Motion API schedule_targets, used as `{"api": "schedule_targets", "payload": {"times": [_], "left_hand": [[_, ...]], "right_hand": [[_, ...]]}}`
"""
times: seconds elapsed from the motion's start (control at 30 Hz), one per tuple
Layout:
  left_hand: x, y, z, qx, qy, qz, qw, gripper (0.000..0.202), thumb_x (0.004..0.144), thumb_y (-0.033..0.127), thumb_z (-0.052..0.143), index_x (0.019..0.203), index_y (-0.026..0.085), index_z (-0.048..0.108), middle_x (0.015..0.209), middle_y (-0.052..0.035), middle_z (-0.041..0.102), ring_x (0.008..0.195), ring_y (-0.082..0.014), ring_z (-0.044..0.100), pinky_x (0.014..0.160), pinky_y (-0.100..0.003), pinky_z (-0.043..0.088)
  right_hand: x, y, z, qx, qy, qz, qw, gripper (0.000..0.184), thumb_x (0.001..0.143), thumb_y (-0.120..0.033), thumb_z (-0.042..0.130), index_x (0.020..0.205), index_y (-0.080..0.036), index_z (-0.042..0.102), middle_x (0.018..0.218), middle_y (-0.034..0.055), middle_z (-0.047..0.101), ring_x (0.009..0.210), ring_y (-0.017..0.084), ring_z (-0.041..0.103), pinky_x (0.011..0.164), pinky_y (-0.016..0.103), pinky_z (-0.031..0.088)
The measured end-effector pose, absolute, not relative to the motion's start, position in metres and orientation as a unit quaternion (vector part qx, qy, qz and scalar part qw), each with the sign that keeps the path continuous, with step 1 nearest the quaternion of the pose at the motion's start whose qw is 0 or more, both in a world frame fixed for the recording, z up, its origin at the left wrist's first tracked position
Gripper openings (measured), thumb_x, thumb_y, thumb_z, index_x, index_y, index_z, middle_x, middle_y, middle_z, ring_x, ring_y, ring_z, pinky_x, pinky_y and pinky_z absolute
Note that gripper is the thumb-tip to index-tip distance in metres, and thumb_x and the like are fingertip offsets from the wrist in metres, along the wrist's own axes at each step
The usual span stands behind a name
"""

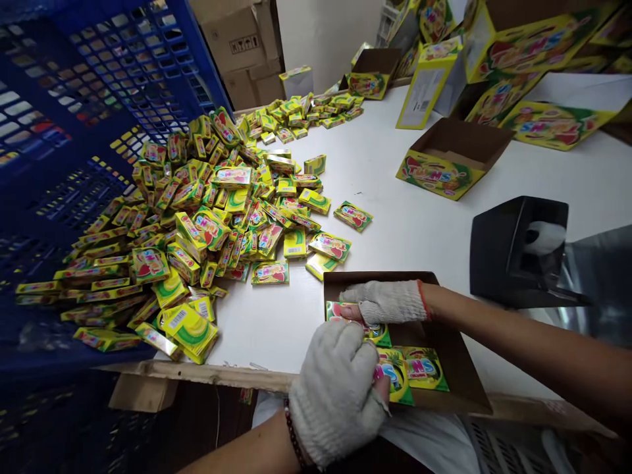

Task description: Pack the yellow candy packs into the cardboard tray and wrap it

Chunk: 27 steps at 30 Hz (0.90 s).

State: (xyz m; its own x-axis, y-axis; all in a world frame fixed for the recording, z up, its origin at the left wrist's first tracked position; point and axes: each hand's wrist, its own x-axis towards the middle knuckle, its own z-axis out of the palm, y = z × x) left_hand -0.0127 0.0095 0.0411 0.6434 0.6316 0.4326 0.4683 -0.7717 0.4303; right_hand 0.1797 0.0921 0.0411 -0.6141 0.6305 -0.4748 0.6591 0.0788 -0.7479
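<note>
An open display carton (464, 378) with a brown inside lies at the table's front edge. Small yellow-green candy boxes (425, 368) printed with fruit and bright letters lie flat inside it. My left hand (338, 388), in a white knit glove with bare thumb tip, curls over the carton's left side, closed on a candy box (395, 375); its fingertips are partly hidden. Reaching in from the right, my gloved right hand (392, 303) lies along the carton's far wall. Its bare thumb presses a candy box (378, 334), with the fingers behind it.
A big heap of candy boxes (207, 224) covers the table's left side beside a blue plastic crate (133, 72). Display cartons (439, 172) stand at the back right. A black tape dispenser (508, 253) sits right of my carton. Brown shipping boxes (237, 43) are stacked behind.
</note>
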Motion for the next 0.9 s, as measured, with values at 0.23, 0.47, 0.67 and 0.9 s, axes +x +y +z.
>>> {"api": "schedule_targets", "payload": {"times": [0.23,0.47,0.67,0.9], "left_hand": [[-0.007,0.004,0.024,0.900,0.301,0.295,0.108,0.008,0.082,0.017,0.053,0.085,0.017,0.061,0.081,-0.0069,0.060,0.076,-0.0241,0.057,0.065,-0.039,0.055],[-0.005,0.002,0.021,0.883,0.319,0.332,0.089,0.011,0.083,0.017,0.051,0.087,0.016,0.061,0.081,-0.0072,0.062,0.074,-0.0236,0.058,0.063,-0.039,0.055],[-0.007,0.001,0.024,0.888,0.320,0.313,0.101,0.014,0.086,0.017,0.051,0.094,0.016,0.062,0.087,-0.0081,0.065,0.079,-0.0250,0.060,0.068,-0.041,0.058],[-0.012,0.003,0.027,0.904,0.303,0.288,0.092,0.017,0.090,0.014,0.050,0.102,0.016,0.062,0.095,-0.0094,0.067,0.088,-0.0263,0.060,0.078,-0.043,0.058]], "right_hand": [[0.204,0.109,0.082,0.514,0.706,-0.484,-0.051,0.041,0.091,-0.054,0.047,0.096,-0.018,0.068,0.086,0.0049,0.070,0.078,0.020,0.063,0.070,0.030,0.049],[0.166,0.189,0.052,0.695,0.695,-0.172,0.061,0.057,0.082,-0.052,0.065,0.126,-0.016,0.060,0.126,0.0175,0.066,0.110,0.032,0.064,0.083,0.038,0.051],[0.140,0.200,0.036,0.647,0.749,-0.134,0.050,0.055,0.079,-0.039,0.071,0.128,-0.016,0.060,0.122,0.0208,0.067,0.112,0.038,0.064,0.088,0.044,0.051],[0.160,0.192,0.058,0.629,0.758,-0.165,0.036,0.041,0.073,-0.021,0.073,0.113,-0.015,0.068,0.120,0.0190,0.068,0.105,0.033,0.066,0.081,0.036,0.052]]}}
